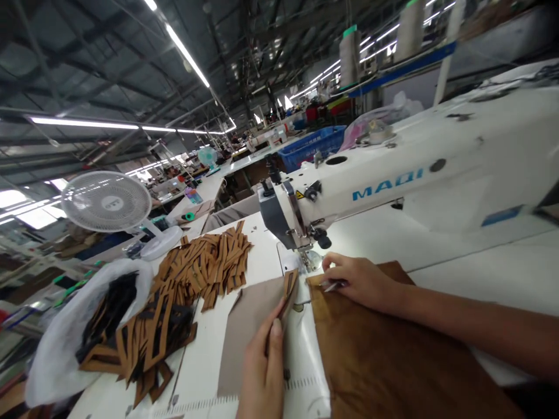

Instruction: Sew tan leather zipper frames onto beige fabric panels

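Note:
My left hand [265,358] pinches a narrow brown fabric strip [290,284] with a dark centre, between thumb and fingers. Under it lies a flat grey-beige fabric piece [240,337]. Close to the needle area, my right hand [362,282] is closed over the top edge of a large brown fabric panel [375,355]. A thin pale metal tool [334,286] pokes out beneath its curled fingers; its kind is hard to make out. Just beyond both hands stands the presser foot [308,259] of a white sewing machine [393,180].
Brown-and-black strips [205,262] are heaped on the left of the table. More strips spill from a white plastic bag [56,343]. Behind them stands a white fan [107,201]. A blue crate [312,145] and thread cones [349,58] are beyond the machine.

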The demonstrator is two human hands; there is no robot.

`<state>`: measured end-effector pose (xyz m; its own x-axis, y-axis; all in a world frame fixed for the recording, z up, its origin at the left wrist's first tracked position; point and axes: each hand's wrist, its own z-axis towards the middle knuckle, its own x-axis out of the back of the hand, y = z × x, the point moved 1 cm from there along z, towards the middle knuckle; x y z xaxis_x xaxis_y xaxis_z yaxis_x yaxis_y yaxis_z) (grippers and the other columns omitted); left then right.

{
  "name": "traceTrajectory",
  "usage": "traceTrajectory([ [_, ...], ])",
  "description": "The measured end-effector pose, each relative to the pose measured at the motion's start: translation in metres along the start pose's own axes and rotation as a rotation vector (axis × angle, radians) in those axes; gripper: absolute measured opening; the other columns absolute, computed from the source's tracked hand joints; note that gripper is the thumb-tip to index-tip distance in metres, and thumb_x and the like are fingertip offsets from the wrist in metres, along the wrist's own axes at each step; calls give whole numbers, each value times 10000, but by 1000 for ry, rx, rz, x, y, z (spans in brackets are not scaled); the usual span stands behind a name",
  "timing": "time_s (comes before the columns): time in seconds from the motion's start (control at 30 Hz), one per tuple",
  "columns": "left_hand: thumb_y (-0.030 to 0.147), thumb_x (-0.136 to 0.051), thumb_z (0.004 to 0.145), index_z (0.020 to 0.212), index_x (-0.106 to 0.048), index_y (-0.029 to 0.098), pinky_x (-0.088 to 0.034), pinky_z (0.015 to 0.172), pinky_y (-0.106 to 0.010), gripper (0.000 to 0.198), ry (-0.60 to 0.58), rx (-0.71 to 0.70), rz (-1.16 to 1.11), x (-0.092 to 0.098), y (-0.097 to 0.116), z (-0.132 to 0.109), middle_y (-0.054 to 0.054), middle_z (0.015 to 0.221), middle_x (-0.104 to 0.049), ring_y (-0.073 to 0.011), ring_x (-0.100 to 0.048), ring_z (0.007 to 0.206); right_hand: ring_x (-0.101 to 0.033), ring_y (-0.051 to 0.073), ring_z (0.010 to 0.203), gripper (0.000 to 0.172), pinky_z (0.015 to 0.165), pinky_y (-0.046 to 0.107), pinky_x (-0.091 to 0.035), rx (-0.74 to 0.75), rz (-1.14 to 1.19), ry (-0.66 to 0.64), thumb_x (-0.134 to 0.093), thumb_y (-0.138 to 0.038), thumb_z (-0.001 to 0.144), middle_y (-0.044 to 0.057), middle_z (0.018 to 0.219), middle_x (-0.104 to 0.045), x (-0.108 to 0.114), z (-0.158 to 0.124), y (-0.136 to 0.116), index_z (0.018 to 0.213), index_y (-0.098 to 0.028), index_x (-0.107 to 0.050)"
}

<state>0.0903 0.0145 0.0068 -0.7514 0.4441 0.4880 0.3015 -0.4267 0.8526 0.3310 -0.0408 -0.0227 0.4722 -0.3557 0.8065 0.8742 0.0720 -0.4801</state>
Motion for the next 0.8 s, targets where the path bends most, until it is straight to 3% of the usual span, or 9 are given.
traceTrajectory([
  [0.2, 273, -401, 966, 1363, -468, 250, -352, 1082, -377, 403, -159, -270, 222, -11, -18, -8, -53, 1407, -462, -204, -442, 1288, -571, 128, 728, 184, 667, 249, -377, 1, 0, 8, -567, -120, 790, -3, 1001, -596, 4, -1, -2, 827, -231, -709],
  [0.43, 137, -386, 939, 1452, -299, 234, -431, 1037, -368, 530, -173, -582, 571, -19, -29, -15, -88, 1448, -402, -210, -421, 1303, -568, 134, 724, 219, 665, 255, -377, -19, -16, 17, -535, -99, 791, 0, 983, -596, 9, -2, -4, 830, -226, -709],
  [0.5, 213, -427, 937, 1458, -284, 195, -456, 1014, -416, 541, -216, -683, 670, -19, -28, -16, -122, 1435, -416, -254, -421, 1304, -574, 138, 743, 245, 679, 255, -383, -24, -20, 21, -525, -77, 778, 0, 983, -595, 10, -3, -5, 836, -227, -709],
  [0.57, 409, -505, 903, 1437, -332, 164, -478, 975, -470, 613, -274, -753, 742, -18, -22, -13, -162, 1420, -429, -322, -443, 1280, -575, 137, 743, 251, 682, 255, -388, -29, -24, 20, -524, -65, 765, -1, 982, -593, 11, -2, -6, 820, -227, -707],
  [0.67, 573, -521, 845, 1379, -428, 141, -469, 965, -485, 693, -357, -680, 768, -21, 2, 1, -177, 1369, -487, -348, -508, 1200, -575, 136, 734, 274, 681, 255, -396, -27, -31, 13, -523, -54, 755, -3, 965, -593, 13, 2, -4, 841, -236, -709],
  [0.8, 273, -502, 901, 1292, -515, 160, -496, 933, -394, 408, -417, -465, 768, -32, 34, 35, -114, 1170, -604, -256, -577, 1058, -579, 163, 767, 271, 678, 263, -411, -21, -48, 18, -527, -44, 740, 15, 898, -584, 13, 11, 3, 848, -218, -704],
])
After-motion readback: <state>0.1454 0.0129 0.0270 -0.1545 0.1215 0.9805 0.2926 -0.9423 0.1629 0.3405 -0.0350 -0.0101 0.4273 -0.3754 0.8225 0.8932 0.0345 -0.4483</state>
